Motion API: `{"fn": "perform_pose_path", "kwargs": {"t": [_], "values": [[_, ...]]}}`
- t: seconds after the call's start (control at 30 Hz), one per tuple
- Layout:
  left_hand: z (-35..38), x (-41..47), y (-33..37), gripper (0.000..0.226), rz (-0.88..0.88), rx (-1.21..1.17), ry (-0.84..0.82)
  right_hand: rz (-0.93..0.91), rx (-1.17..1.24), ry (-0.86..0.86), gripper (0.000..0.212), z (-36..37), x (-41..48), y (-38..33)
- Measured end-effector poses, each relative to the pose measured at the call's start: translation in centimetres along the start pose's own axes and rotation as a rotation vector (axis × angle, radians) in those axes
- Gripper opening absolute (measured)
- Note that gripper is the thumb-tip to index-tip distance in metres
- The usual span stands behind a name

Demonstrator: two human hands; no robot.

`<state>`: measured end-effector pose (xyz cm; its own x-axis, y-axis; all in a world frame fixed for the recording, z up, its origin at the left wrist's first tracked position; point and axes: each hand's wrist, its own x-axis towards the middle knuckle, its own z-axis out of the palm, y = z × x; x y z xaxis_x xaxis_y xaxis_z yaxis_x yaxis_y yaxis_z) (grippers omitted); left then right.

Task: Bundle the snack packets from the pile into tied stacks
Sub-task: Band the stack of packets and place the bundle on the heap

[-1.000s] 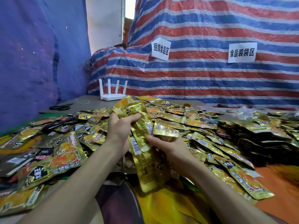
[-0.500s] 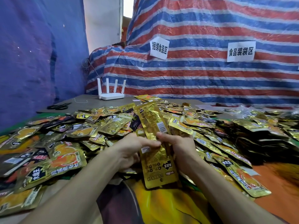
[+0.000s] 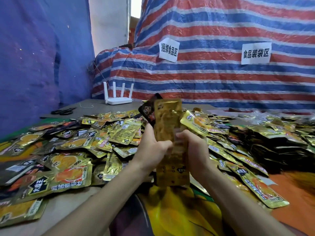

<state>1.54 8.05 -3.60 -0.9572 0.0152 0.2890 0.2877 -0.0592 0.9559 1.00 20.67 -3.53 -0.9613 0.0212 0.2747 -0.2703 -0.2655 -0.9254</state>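
A stack of gold snack packets stands upright in front of me, blurred by motion. My left hand grips its left side and my right hand grips its right side, both at mid height. A darker packet pokes out at the stack's top left. Behind and around the hands, a wide pile of loose gold and orange packets covers the table. On the right lie darker, flatter heaps of packets.
A white router with several antennas stands at the table's back edge. Black scissors lie at the back left. A striped tarp with two paper labels hangs behind. Bare grey table shows near my left forearm.
The held packets have been brought together and stood upright between both hands, higher than half a second ago. Both hands now grip the stack from its sides.
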Motion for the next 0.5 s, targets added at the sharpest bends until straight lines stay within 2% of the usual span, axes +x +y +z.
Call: {"fn": "perform_pose_path", "kwargs": {"t": [0.1,0.23,0.33,0.43,0.5], "values": [[0.7,-0.5,-1.0,0.060,0.012,0.005,0.002,-0.115,-0.078,0.033,0.019,0.4,-0.5,0.3],[0.8,-0.8,-1.4,0.064,0.121,-0.004,0.011,-0.178,-0.019,0.077,0.035,0.1,-0.6,-0.2],[1.0,-1.0,-1.8,0.073,0.082,-0.089,-0.051,-0.218,-0.049,0.060,0.033,0.0,-0.8,-0.4],[0.4,-1.3,-2.2,0.070,0.045,-0.076,-0.090,-0.252,-0.082,0.087,0.047,0.0,-1.1,-0.5],[0.2,-1.5,-2.3,0.070,0.066,-0.050,-0.105,-0.290,-0.060,0.134,0.049,-0.1,-1.2,-0.8]]}}
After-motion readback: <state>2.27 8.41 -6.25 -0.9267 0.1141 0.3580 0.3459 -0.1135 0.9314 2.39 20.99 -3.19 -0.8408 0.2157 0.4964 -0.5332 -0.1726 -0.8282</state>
